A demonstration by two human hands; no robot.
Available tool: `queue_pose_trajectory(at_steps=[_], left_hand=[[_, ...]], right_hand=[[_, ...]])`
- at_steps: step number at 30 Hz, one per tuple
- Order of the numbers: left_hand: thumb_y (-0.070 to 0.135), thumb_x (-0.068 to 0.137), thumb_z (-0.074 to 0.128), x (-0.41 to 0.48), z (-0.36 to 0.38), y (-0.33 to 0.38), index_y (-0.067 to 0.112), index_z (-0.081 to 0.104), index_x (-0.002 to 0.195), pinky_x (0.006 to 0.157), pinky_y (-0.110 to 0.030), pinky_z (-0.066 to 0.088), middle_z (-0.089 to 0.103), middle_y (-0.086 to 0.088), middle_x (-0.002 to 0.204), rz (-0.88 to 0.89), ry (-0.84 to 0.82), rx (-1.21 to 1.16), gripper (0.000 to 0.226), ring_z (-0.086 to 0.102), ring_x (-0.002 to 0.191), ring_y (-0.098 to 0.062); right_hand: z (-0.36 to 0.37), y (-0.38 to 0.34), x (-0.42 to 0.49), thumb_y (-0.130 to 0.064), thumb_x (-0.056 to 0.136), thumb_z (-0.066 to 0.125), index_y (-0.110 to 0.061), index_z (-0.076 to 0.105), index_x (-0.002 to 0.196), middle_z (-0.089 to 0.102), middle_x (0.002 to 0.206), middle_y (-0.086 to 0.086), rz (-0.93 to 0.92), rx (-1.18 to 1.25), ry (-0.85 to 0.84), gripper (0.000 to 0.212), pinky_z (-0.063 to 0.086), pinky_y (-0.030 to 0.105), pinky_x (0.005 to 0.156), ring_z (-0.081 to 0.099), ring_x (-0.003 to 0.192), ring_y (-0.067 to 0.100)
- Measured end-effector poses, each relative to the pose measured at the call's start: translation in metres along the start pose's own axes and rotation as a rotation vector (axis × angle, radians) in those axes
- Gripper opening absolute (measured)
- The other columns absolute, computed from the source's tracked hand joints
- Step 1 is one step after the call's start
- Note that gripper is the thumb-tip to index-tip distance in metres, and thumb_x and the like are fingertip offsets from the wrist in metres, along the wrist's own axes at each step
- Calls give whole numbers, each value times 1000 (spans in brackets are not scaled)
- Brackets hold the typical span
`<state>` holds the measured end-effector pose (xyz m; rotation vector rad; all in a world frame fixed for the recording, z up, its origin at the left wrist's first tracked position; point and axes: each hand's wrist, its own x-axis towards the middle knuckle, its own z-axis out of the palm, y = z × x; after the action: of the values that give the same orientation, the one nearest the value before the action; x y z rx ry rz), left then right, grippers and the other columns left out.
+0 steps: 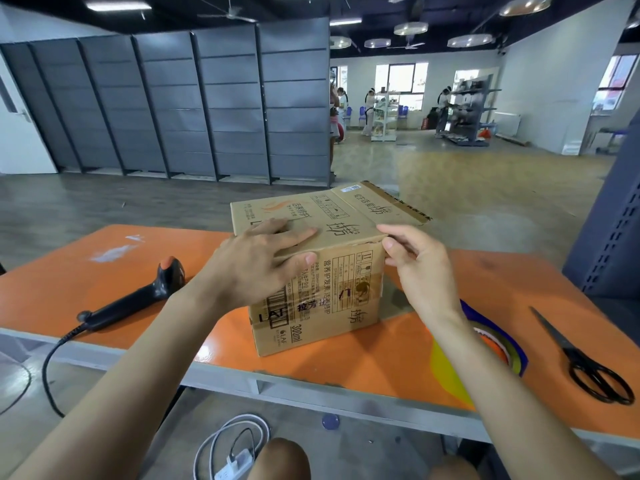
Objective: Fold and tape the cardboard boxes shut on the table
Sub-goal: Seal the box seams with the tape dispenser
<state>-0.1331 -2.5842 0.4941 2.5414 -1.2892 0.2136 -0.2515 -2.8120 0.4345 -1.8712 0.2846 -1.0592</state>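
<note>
1. The left hand [263, 261] is lying flat with its fingers straight, pressing the left flap [273, 211] down on the box [332, 296].
2. The right hand [419, 268] is curling thumb and forefinger onto the near corner of the right flap [384, 206]. As far as I can see it is pinching that corner, and the flap is sitting slightly raised.
3. The box is standing mid-table [138, 268], one corner pointing at the near edge.
4. The tape [491, 344] is lying by the near right edge, half hidden behind the right forearm. Scissors [581, 362] are lying towards the right edge, a scanner [138, 299] towards the left.
5. The risk, I'd judge: both hands are busy, so reaching for tape is likely to let the flaps spring up, leaving the seam gapping or skewed.
6. The near face is showing "300ml" and "LAF"; the rest is Chinese print and a barcode.
</note>
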Motion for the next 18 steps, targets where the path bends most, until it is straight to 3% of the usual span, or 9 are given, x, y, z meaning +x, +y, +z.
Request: queue_pose_trajectory(at_steps=[5,9,11,14,18], left_hand=[[82,85,22,1,-1,-3,62,22,151,117,-46,36,28,8,162,17,-47,48,69,33,148,-17],[80,85,27,1,0,1,62,23,151,119,-45,31,25,4,165,-6,-52,7,69,25,152,-17],[82,84,25,0,2,8,64,23,150,120,-49,31,25,4,166,-45,-25,-5,68,24,154,-19],[85,79,20,-1,3,17,66,24,148,115,-52,37,28,6,165,-86,41,-31,72,33,150,-24],[82,84,22,1,5,20,69,23,146,110,-54,43,30,5,163,-64,22,-4,63,34,148,-24]], right_hand=[[-3,3,-4,-22,102,57,-45,63,129,68,116,-23,-23,-93,-64,36,57,37,93,65,105,0],[6,2,-19,-23,101,60,-69,28,142,64,131,-17,31,-136,-134,70,47,31,96,59,110,-7],[10,-2,-19,-18,100,61,-71,20,144,65,133,-9,31,-156,-99,80,48,35,99,61,114,2],[9,-9,-9,-18,100,62,-68,19,145,64,136,-4,14,-155,-85,80,47,40,107,58,127,15],[3,-8,-3,-16,100,62,-57,40,143,62,137,-14,-8,-190,-123,63,49,38,107,57,124,5]])
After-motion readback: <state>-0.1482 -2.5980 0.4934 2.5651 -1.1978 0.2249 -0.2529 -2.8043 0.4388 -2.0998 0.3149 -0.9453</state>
